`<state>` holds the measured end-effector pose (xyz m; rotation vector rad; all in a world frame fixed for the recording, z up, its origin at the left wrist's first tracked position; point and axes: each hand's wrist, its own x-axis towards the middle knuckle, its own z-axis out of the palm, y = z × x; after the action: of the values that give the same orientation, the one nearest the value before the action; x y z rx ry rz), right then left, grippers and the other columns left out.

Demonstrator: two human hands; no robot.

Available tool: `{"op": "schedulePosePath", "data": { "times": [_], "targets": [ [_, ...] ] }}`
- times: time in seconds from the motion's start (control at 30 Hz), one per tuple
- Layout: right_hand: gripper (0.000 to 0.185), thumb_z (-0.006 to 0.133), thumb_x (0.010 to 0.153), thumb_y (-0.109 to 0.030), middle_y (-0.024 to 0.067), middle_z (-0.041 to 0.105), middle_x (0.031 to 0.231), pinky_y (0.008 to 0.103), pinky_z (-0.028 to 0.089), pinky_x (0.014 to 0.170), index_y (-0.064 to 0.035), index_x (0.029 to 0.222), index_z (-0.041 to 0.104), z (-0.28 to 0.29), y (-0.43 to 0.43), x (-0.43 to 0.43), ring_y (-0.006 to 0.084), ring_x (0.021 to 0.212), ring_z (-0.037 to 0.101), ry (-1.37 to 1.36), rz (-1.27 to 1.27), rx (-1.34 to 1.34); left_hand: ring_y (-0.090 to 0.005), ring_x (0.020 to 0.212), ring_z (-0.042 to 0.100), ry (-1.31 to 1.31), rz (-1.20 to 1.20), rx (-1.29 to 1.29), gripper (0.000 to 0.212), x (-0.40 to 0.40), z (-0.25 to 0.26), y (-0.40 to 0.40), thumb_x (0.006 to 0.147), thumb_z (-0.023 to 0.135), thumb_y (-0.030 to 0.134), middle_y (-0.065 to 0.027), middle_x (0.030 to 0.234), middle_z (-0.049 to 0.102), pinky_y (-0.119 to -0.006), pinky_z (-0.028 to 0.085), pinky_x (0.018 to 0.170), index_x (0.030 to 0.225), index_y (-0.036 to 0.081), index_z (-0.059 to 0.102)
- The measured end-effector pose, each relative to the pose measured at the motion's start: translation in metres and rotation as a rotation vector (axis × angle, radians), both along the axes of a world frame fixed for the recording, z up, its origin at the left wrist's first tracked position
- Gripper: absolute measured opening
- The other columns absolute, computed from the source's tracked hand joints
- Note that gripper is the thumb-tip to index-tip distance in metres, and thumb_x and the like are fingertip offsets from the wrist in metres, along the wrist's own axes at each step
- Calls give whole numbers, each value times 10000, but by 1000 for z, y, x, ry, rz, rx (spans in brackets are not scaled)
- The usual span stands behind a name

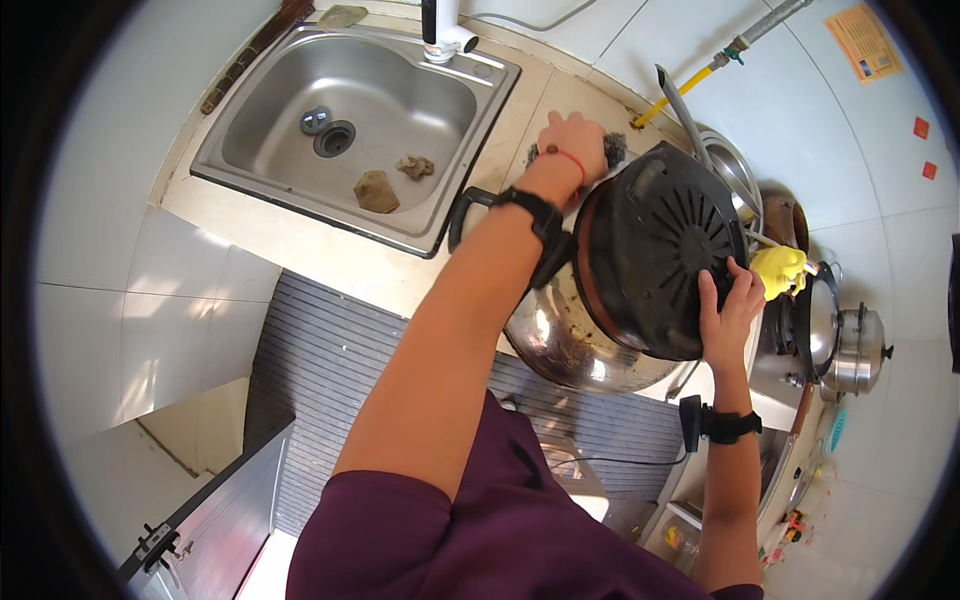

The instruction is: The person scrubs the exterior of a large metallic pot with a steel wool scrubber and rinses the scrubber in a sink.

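Observation:
A round black appliance base (679, 247) with radiating vent slots and a reddish-brown band tilts over a large, shiny, stained steel pot (551, 330). My right hand (731, 311) steadies this base at its lower right edge, thumb and fingers on the vented face. Beyond its upper left side, my left hand (576, 146) is closed over a dark grey, fuzzy scouring pad (615, 150), which pokes out on both sides of the fingers. A black loop handle (459, 217) shows left of my left forearm. How base and pot join is hidden.
At left is a steel sink (300, 82) holding a drain plug (315, 120) and brownish scraps (376, 192). A faucet (442, 37) stands behind it. Steel pans (731, 169), a yellow cloth (780, 271) and a lidded steamer pot (860, 349) crowd the right. A yellow pipe (675, 94) runs up the wall.

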<state>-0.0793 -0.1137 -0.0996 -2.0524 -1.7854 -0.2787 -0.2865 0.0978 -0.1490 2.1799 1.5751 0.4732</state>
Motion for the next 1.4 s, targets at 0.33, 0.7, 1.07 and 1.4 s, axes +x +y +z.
{"op": "schedulePosePath", "data": {
  "times": [0.33, 0.7, 1.07, 1.4],
  "targets": [
    [523, 637, 881, -398, 253, 420, 1242, 496, 331, 996, -2, 1205, 524, -6, -2, 1, 422, 1165, 381, 12, -2, 46, -294, 932, 516, -312, 222, 275, 485, -56, -25, -195, 670, 749, 138, -65, 987, 543, -383, 493, 756, 1146, 146, 658],
    [568, 617, 872, -467, 314, 438, 1218, 515, 353, 972, -1, 1187, 539, -15, 3, 9, 451, 1149, 399, -25, 32, 110, -301, 933, 536, -148, 489, 333, 326, -34, -24, -167, 679, 762, 178, -71, 948, 590, -369, 508, 764, 993, 116, 701],
    [595, 598, 870, -494, 317, 437, 1209, 512, 351, 973, 9, 1184, 545, -18, 4, 9, 445, 1142, 405, -50, 27, 128, -312, 1022, 513, -103, 486, 210, 317, -36, -24, -180, 702, 754, 243, -86, 1033, 572, -392, 510, 789, 976, 103, 673],
    [561, 616, 867, -478, 304, 444, 1216, 512, 366, 954, -18, 1181, 551, -21, 5, 14, 446, 1135, 411, -54, -1, 120, -312, 971, 519, -241, 376, 324, 419, -46, -50, -227, 686, 754, 209, -73, 988, 555, -405, 518, 704, 1085, 124, 656]
  ]
}}
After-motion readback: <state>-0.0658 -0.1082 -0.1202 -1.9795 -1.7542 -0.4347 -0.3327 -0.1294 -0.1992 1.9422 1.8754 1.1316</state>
